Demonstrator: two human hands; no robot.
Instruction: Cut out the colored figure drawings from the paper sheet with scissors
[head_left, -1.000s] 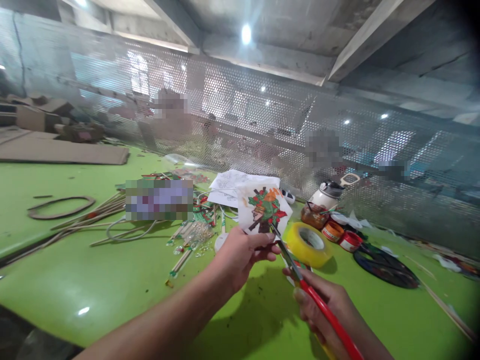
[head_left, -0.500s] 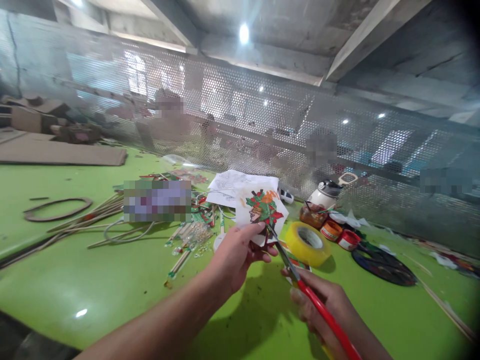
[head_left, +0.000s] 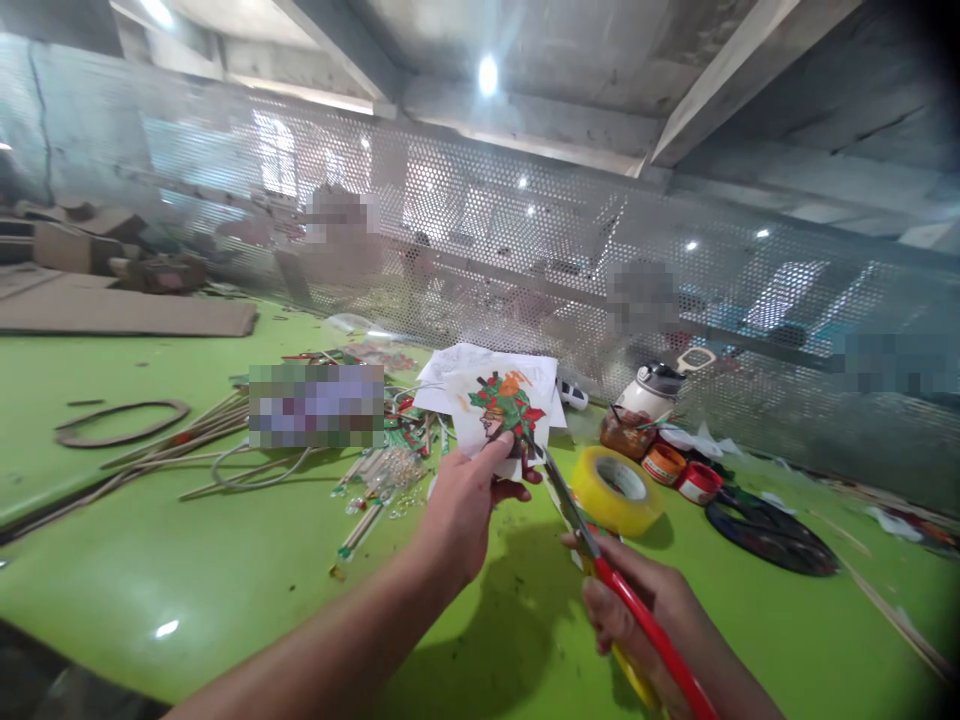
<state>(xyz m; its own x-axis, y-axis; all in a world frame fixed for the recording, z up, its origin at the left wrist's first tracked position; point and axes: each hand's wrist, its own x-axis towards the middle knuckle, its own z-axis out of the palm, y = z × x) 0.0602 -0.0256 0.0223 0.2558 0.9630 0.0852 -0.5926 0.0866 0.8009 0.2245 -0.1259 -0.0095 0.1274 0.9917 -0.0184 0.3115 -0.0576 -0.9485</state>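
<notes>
My left hand (head_left: 469, 505) pinches a white paper (head_left: 469, 400) with a coloured drawing of a head in profile, green and red leaves on top. The thumb lies over the lower part of the drawing. In my right hand (head_left: 637, 600) is a pair of scissors (head_left: 646, 620) with one red and one yellow handle. Their blades point up and left and are apart, with the tips at the lower right edge of the paper. Beyond the held paper lie white sheets (head_left: 450, 362) with line drawings.
A yellow tape roll (head_left: 616, 490) lies right of the paper. Behind it stand paint jars (head_left: 664, 463), a kettle-like white jug (head_left: 649, 392) and a dark palette (head_left: 772, 532). Sticks and beads (head_left: 390, 470) lie left on the green table (head_left: 300, 620). A perforated screen (head_left: 465, 240) rises behind.
My left hand has shifted the paper slightly left and turned it a little. The scissors' blades have spread wider, and the yellow handle now shows more.
</notes>
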